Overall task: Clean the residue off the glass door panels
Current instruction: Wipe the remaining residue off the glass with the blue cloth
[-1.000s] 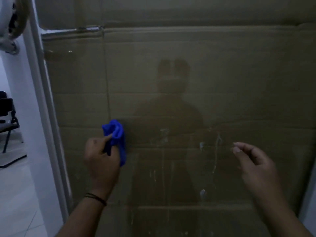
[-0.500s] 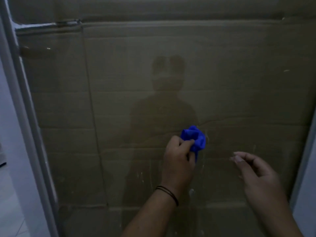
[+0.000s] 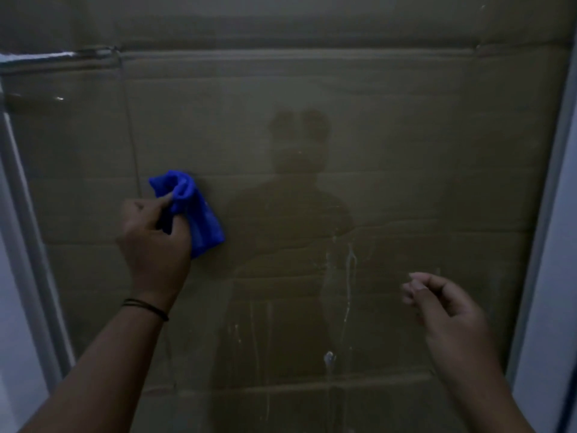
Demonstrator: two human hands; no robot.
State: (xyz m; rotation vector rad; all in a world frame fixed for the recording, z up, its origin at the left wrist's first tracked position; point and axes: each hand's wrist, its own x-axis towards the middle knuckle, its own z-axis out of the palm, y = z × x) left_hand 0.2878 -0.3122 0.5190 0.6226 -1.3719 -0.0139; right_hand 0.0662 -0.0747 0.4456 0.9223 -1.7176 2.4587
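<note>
glossy streaked glass panel [image 3: 406, 182] — soft cloth [image 3: 199, 220], matt cardboard [image 3: 312, 32]

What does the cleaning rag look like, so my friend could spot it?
Find the big glass door panel with brown cardboard behind it. On its left side, the left hand grips a bunched cloth. It is bright blue, the only vivid colour there.

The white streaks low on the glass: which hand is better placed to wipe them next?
Probably the left hand: it grips the blue cloth. The right hand hangs nearer the white streaks but holds nothing.
</note>
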